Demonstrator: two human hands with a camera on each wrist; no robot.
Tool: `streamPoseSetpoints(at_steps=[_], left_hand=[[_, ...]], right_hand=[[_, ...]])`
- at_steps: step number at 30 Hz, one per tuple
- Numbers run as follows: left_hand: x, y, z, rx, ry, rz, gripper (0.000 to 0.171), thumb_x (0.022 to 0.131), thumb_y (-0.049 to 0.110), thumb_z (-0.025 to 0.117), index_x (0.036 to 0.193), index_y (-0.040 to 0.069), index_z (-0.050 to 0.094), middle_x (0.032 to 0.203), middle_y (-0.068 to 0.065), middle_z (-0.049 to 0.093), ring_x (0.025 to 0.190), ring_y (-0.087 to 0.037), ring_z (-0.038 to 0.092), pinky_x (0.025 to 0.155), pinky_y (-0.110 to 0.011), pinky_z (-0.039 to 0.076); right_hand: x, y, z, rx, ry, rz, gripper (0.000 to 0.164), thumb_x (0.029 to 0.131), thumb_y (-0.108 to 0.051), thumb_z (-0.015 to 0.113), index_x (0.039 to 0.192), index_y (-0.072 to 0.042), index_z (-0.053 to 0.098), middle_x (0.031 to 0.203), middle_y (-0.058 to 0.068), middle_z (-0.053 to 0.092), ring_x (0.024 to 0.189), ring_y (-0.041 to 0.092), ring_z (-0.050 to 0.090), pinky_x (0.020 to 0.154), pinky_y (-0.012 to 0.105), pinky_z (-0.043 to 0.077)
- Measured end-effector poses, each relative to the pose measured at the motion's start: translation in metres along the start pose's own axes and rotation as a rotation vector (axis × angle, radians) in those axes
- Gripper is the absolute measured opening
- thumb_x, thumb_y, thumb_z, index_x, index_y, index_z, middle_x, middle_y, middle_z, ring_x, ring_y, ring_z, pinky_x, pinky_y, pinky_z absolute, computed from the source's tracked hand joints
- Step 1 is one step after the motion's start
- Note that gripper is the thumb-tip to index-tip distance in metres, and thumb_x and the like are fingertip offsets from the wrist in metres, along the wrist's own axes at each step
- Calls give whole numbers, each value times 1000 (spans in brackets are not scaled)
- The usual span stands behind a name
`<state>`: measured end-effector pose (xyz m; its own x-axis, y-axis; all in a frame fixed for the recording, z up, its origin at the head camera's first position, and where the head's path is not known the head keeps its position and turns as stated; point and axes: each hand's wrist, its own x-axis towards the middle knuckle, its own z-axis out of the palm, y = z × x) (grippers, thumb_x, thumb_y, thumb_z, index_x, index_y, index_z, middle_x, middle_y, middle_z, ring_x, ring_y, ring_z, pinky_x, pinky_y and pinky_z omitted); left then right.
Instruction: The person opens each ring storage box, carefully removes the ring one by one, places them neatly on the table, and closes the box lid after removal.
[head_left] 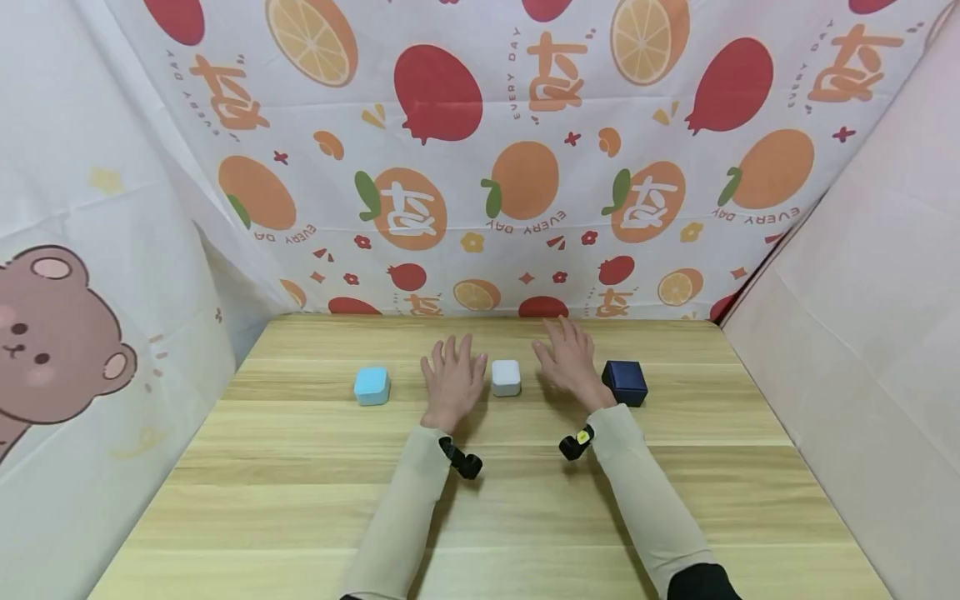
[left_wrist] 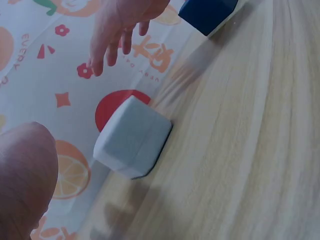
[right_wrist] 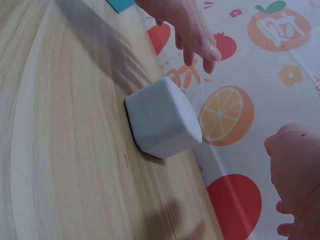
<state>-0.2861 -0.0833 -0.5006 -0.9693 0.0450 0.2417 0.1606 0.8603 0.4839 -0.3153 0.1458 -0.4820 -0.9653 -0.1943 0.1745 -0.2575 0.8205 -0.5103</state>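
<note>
A small white box (head_left: 506, 378) with rounded edges sits on the table between the two hands. Just left of it, the left hand (head_left: 453, 385) hovers palm down with its fingers spread, holding nothing. The right hand (head_left: 569, 362) is to the box's right, fingers extended and likewise holding nothing. In both wrist views the white box (left_wrist: 133, 137) stands apart from the fingers. Left of the left hand lies a light blue box (head_left: 372, 386). A dark navy box (head_left: 625, 383) rests beside the right wrist, its left edge close to the sleeve.
The wooden table (head_left: 495, 517) ends at a fruit-printed cloth (head_left: 465, 192) at the back. Pale cloth walls, the left one (head_left: 150, 333) with a printed bear, stand on both sides. Each wrist wears a black strap with a small camera (head_left: 469, 465).
</note>
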Motion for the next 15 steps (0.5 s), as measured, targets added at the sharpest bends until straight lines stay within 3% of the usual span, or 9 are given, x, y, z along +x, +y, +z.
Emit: streamPoseSetpoints(at_steps=[9, 15], left_hand=[[5, 9, 2, -15, 12, 45, 54, 108, 39, 41, 154, 11, 38, 159, -25, 37, 151, -47, 22, 116, -76, 11], [7, 15, 3, -4, -8, 78, 55, 109, 43, 36, 154, 11, 37, 158, -24, 38, 148, -48, 27, 117, -75, 12]], right_hand=[[-4, 6, -8, -3, 22, -8, 60, 108, -41, 39, 158, -8, 33, 167, 23, 20, 154, 46, 14, 123, 65, 7], [-8, 11, -9, -13, 48, 5, 60, 108, -40, 40, 158, -8, 33, 167, 24, 21, 153, 48, 17, 122, 66, 8]])
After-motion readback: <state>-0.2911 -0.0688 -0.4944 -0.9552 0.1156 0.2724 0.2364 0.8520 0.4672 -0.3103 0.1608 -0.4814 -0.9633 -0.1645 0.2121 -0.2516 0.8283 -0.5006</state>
